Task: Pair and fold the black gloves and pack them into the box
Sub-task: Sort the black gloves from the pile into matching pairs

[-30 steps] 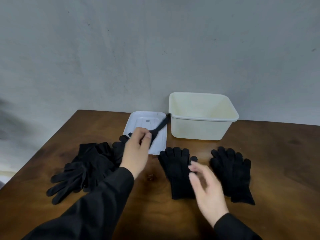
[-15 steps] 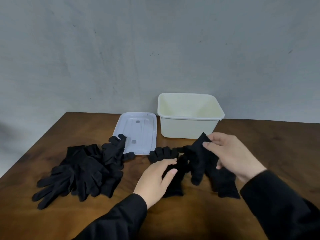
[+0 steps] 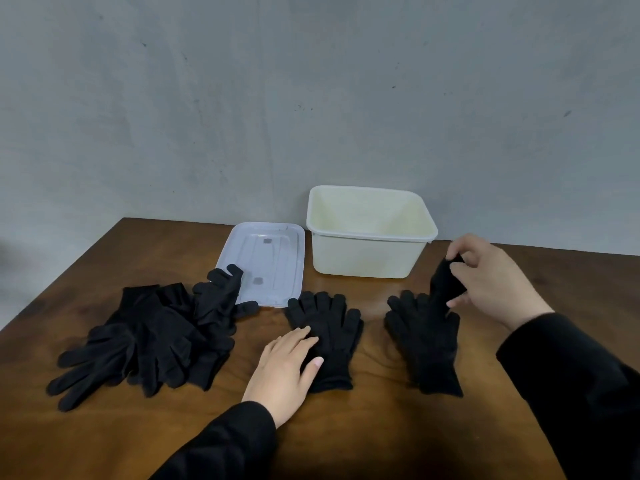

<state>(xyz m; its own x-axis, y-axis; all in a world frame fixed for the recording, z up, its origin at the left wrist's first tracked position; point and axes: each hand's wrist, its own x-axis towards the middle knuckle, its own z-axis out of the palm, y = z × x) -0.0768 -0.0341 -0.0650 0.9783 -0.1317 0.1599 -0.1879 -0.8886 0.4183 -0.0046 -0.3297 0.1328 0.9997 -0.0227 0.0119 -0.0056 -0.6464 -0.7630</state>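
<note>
Head view, left to right. Loose heap of black gloves [image 3: 152,337] at the left of the wooden table [image 3: 346,431], several overlapping, count unclear, none paired or folded as far as I can see. One glove from the heap lies partly over the near-left corner of the clear lid [image 3: 266,261], which sits flat just left of the box. Centre: one flat glove [image 3: 325,337], fingers pointing toward the box. Left hand [image 3: 287,365] rests palm-down on its near-left side, fingers spread and flat, pressing rather than gripping; nothing pinched. Behind that, the cream box [image 3: 370,233] stands open near the wall, and what shows of its inside looks empty. Right of centre: another flat glove [image 3: 422,341], same orientation, clearly apart from the centre one. Right hand [image 3: 488,282] hovers above its far end with thumb and fingertips pinched on a lifted glove [image 3: 445,285] that hangs down to touch the flat one; can't tell whether it's a separate glove or a raised part of the one below.

Progress, my read: early. Two gloves are laid out as bases for pairs, and a third is probably being matched onto the right one. Nothing folded, nothing packed. Left: finish this pair, fold it, box it, then work through the centre glove and the whole heap. Lid is off; the task doesn't ask for closing it.
</note>
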